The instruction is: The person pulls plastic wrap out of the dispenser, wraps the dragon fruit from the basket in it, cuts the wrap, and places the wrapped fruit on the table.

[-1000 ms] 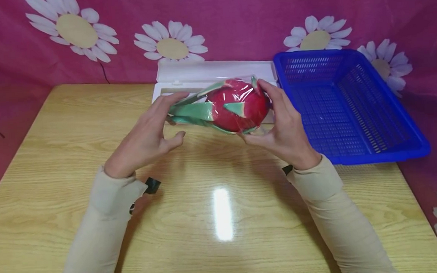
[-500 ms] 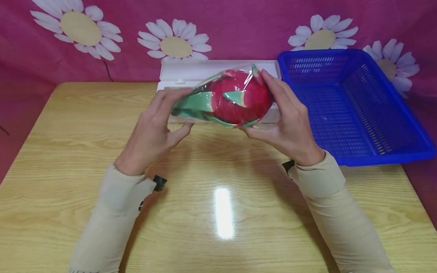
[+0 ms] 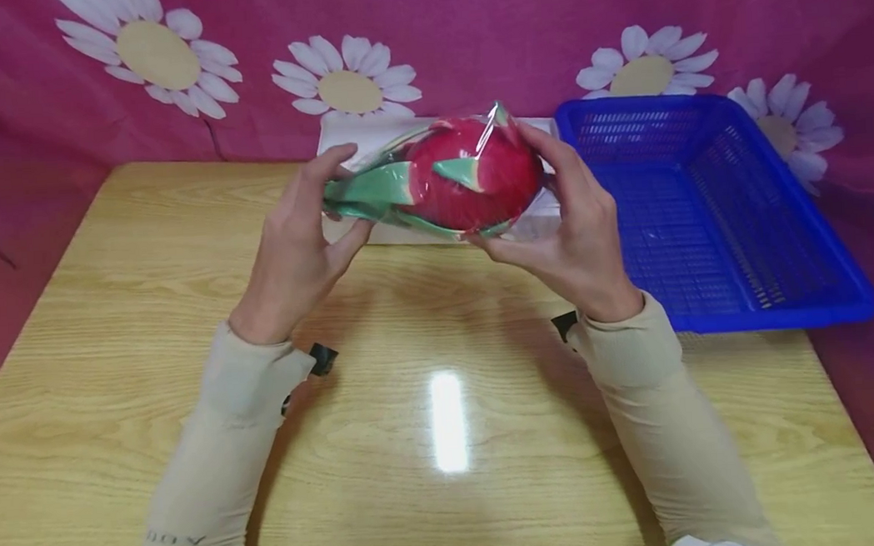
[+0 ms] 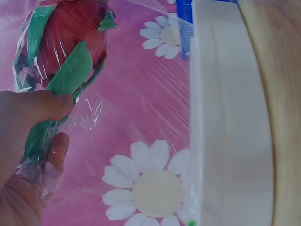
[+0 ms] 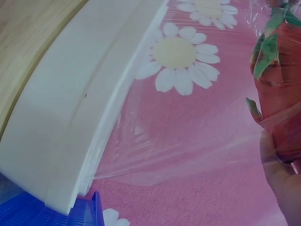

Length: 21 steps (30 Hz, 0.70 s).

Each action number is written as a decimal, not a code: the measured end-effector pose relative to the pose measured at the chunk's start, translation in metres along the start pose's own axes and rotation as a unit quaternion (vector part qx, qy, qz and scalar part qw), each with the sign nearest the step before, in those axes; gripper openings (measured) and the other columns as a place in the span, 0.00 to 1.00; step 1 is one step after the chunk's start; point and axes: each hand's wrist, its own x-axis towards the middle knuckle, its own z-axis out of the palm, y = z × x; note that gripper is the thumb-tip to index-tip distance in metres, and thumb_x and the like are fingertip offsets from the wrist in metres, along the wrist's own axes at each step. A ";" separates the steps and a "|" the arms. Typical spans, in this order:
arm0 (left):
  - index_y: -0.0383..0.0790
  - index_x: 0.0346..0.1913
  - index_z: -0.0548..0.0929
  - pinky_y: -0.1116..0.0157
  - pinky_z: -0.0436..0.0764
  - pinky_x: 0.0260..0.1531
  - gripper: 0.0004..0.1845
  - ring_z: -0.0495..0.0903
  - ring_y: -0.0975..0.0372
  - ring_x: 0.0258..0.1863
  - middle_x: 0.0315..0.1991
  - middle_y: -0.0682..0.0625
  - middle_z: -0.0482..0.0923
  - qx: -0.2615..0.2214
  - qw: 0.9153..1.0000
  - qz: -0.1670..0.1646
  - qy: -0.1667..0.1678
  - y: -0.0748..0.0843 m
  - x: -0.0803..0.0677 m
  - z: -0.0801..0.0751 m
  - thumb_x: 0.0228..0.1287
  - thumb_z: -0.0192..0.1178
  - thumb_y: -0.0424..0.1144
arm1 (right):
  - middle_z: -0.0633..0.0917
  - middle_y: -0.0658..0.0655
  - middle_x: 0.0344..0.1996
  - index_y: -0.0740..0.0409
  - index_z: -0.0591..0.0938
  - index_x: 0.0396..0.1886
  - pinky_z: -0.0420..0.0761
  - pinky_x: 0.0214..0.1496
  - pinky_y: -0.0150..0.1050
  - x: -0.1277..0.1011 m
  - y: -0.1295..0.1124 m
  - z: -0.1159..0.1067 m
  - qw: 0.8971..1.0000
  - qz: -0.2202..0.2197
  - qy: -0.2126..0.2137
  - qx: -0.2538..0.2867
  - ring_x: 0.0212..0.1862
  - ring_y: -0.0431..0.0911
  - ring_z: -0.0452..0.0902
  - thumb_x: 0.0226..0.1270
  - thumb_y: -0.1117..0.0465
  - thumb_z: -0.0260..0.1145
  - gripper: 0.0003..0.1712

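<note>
In the head view, both hands hold a dragon fruit (image 3: 469, 179), glossy with clear film, raised above the far part of the wood-grain worktop (image 3: 389, 476). The left hand (image 3: 292, 240) grips its long green-leaved end; the right hand (image 3: 572, 223) curls round the red, rounded end, thumb on the near side and fingers on the far side. Behind the fruit, partly hidden by it, lies a white film dispenser box (image 3: 349, 132), with a blue plastic basket (image 3: 770, 318) just beside it on the right. A pink daisy-print cloth (image 3: 468, 37) hangs behind.

In the left wrist view, the thumb presses a green leaf while a finger lies on the other side, crumpled film between them. The clear film (image 4: 136, 99) stretches from the fruit toward the white box. A tight pinch here could bunch the wrap into creases, leaving gaps round the leaf tips.

In the right wrist view, the fingers hold the red end, and a broad sheet runs taut to the box's edge. Pulling hard or unevenly could drag the light-looking box along, or split the film where a stiff leaf tip presses against it.
</note>
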 end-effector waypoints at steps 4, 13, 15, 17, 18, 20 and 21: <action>0.41 0.69 0.59 0.51 0.87 0.50 0.33 0.82 0.48 0.47 0.54 0.34 0.80 0.001 1.000 0.000 0.021 -0.002 0.002 -0.002 0.69 0.66 0.34 | 0.82 0.61 0.66 0.68 0.74 0.69 0.80 0.71 0.41 0.003 -0.001 0.005 1.000 0.005 0.010 0.030 0.68 0.50 0.78 0.35 0.69 0.89 0.56; 0.31 0.62 0.70 0.49 0.83 0.63 0.23 0.83 0.47 0.58 0.57 0.35 0.79 0.003 0.999 -0.035 0.023 0.004 0.008 -0.004 0.71 0.65 0.36 | 0.82 0.61 0.67 0.69 0.75 0.68 0.79 0.72 0.43 0.008 -0.004 0.007 0.996 0.038 0.028 0.072 0.68 0.47 0.78 0.35 0.75 0.87 0.53; 0.31 0.62 0.72 0.49 0.82 0.63 0.22 0.83 0.47 0.58 0.57 0.35 0.78 0.001 0.999 -0.027 0.033 0.004 0.009 -0.005 0.72 0.64 0.38 | 0.82 0.62 0.67 0.69 0.74 0.68 0.79 0.72 0.43 0.010 -0.006 0.007 0.995 0.046 0.032 0.081 0.68 0.47 0.78 0.36 0.76 0.86 0.53; 0.33 0.61 0.73 0.51 0.82 0.65 0.21 0.81 0.47 0.61 0.58 0.34 0.76 -0.002 0.999 -0.019 0.048 0.003 0.012 -0.006 0.73 0.63 0.39 | 0.81 0.63 0.66 0.70 0.74 0.68 0.78 0.72 0.43 0.011 -0.008 0.006 0.994 0.053 0.036 0.087 0.68 0.47 0.78 0.36 0.77 0.85 0.53; 0.33 0.61 0.74 0.51 0.81 0.65 0.20 0.80 0.47 0.62 0.59 0.34 0.75 -0.004 0.998 -0.015 0.054 0.003 0.013 -0.006 0.73 0.63 0.40 | 0.81 0.64 0.66 0.70 0.74 0.68 0.78 0.72 0.43 0.012 -0.009 0.006 0.993 0.056 0.039 0.092 0.68 0.47 0.78 0.36 0.78 0.85 0.53; 0.35 0.61 0.75 0.52 0.80 0.66 0.19 0.78 0.47 0.63 0.60 0.33 0.73 -0.003 0.998 -0.009 0.068 0.002 0.015 -0.005 0.74 0.61 0.42 | 0.81 0.65 0.66 0.71 0.75 0.68 0.78 0.73 0.45 0.013 -0.011 0.005 0.992 0.056 0.047 0.104 0.68 0.47 0.79 0.35 0.79 0.85 0.52; 0.35 0.61 0.76 0.53 0.81 0.66 0.19 0.78 0.47 0.64 0.59 0.33 0.73 -0.002 0.997 -0.008 0.072 0.002 0.016 -0.005 0.74 0.62 0.42 | 0.81 0.65 0.66 0.72 0.75 0.68 0.78 0.73 0.45 0.014 -0.012 0.005 0.992 0.055 0.049 0.107 0.67 0.48 0.79 0.35 0.80 0.84 0.52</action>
